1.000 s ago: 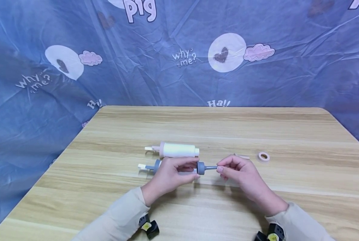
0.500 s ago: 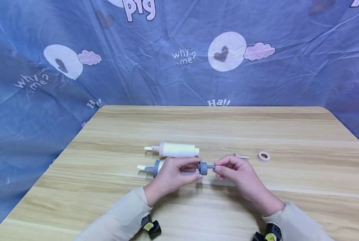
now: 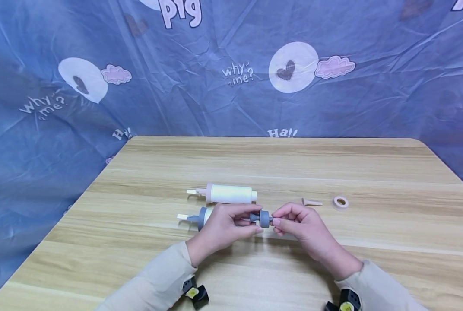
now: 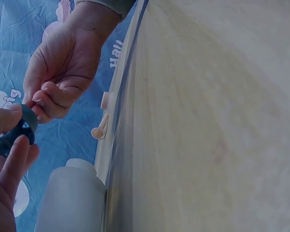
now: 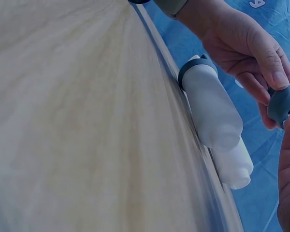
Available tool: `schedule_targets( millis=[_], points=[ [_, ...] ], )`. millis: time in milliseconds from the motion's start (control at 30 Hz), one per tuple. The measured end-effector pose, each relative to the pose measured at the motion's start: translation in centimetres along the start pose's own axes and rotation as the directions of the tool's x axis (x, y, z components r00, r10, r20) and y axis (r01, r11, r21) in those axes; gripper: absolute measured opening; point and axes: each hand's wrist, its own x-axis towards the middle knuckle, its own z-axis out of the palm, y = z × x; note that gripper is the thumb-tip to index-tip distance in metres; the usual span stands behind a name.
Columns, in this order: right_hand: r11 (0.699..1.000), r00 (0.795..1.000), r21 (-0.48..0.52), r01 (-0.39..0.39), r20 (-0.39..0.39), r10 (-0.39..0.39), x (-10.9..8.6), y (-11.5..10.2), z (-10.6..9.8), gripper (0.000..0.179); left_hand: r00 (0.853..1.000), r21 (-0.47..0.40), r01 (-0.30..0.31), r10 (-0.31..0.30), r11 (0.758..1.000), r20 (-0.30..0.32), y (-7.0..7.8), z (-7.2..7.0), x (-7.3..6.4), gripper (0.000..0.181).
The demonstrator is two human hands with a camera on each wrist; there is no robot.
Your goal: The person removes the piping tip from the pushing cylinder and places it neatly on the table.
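Note:
Over the table's middle, my left hand (image 3: 223, 222) pinches a grey-blue ring-shaped cap (image 3: 264, 219) between thumb and fingers. A grey-blue stem with a flared end (image 3: 255, 218) passes through that ring, its flare on the left side. To the right, my right hand (image 3: 297, 222) pinches the thin end of this stem. The left wrist view shows the ring cap (image 4: 29, 117) against the left fingertips. Under and behind the left hand lies a white bottle with a grey collar (image 3: 202, 217), partly hidden. In the right wrist view this bottle (image 5: 210, 101) appears beside the left hand.
A second white bottle (image 3: 231, 194) with a pink collar lies just behind. Right of it rest a pink flared stem (image 3: 311, 202) and a pink ring (image 3: 340, 202). A blue printed cloth (image 3: 231, 103) hangs behind the wooden table (image 3: 255, 160).
The right hand has moved left and the grey-blue stem has slid through the ring, so its flared end shows on the left. The ring cap and left fingertips have shifted slightly right.

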Motion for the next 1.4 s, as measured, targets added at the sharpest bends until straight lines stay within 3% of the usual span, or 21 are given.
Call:
schedule_targets(
  millis=[533, 1000, 1400],
  points=[
    [1.0, 1.0, -0.011, 0.003, 0.028, -0.003, -0.09, 0.31, -0.1, 0.021, 1.0, -0.061, 0.021, -0.021, 0.998, 0.007, 0.06, 0.01, -0.07, 0.04],
    [0.998, 0.998, 0.001, -0.068, -0.007, 0.068, -0.22, -0.1, 0.05, 0.022, 0.999, -0.099, 0.044, -0.046, 0.994, -0.016, -0.17, 0.14, -0.04, 0.039],
    [0.998, 0.996, 0.027, -0.062, 0.071, 0.06, -0.24, 0.02, 0.45, 0.027, 1.0, -0.108, -0.012, 0.01, 0.994, -0.013, 0.04, 0.52, -0.05, 0.04]
  ],
)
